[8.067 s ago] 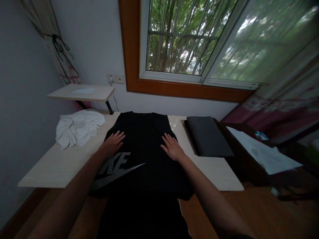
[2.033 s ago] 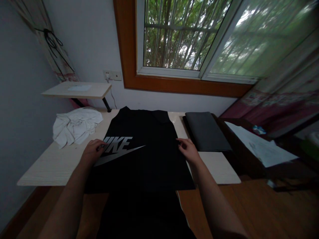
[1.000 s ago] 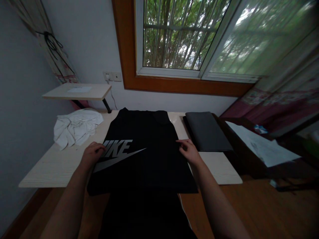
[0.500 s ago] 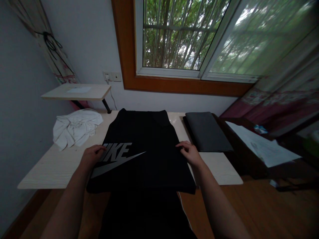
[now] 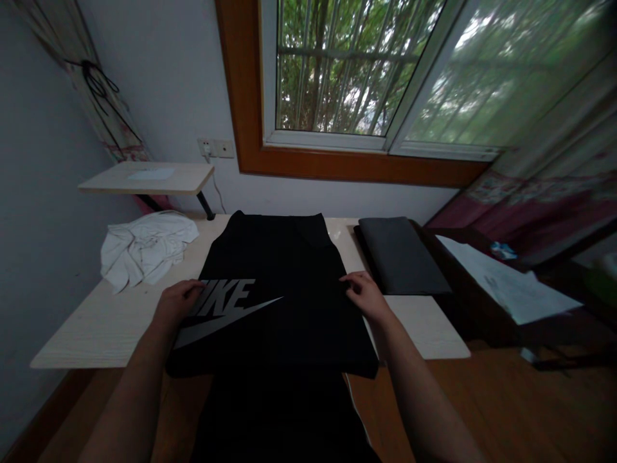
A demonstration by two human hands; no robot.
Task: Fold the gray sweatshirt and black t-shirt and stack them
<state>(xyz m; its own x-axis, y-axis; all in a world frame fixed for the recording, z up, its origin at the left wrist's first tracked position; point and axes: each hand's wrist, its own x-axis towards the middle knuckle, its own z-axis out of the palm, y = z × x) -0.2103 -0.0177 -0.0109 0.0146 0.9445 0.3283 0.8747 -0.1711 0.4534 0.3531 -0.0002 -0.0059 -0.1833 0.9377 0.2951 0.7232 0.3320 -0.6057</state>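
Observation:
A black shirt (image 5: 289, 321) with large grey Nike lettering and a swoosh lies spread flat on the pale wooden table (image 5: 87, 328). Its lower edge hangs over the table's front. My left hand (image 5: 176, 302) pinches the shirt's left edge beside the lettering, fingers closed. Opposite, the fingers of my right hand (image 5: 366, 294) are closed on the right edge at about the same height. The narrower far end of the shirt reaches close to the wall. How much cloth lies between the fingertips is hard to make out.
A crumpled white cloth (image 5: 147, 247) lies at the left, below a small raised shelf (image 5: 144, 177). Right of the shirt is a dark grey flat folder or laptop (image 5: 402, 254). Farther right, a white sheet (image 5: 511, 283) rests on a dark surface. A window (image 5: 357, 71) is behind.
Almost nothing differs. Both hands keep their places at the shirt's edges, and the shirt lies as before; the view shifts very slightly.

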